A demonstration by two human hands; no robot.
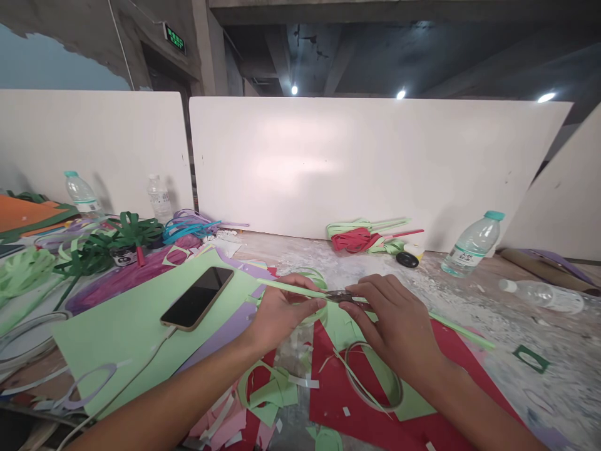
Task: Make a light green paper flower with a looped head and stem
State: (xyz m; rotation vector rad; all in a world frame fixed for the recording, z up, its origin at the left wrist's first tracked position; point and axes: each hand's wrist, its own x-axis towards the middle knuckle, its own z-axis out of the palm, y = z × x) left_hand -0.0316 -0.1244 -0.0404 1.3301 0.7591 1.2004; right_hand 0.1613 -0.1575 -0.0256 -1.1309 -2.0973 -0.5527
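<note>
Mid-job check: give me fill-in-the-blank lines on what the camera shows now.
The left hand and right hand pinch a long paper strip of light ____ colour.
On the green sheet lies a ____ with a dark screen.
Beneath the right hand lies a big ____ paper sheet.
Missing: green; phone; red.

A small dark object [339, 294] sits between the fingertips of the left hand [282, 310] and right hand [394, 319], mostly covered; its kind cannot be told. The strip [291, 288] vanishes under the right hand. Both forearms, and the cable [141, 369] left of the left hand, are cut off at the bottom edge. The label of the bottle [472, 244] beyond the right hand is too small to read.
</note>
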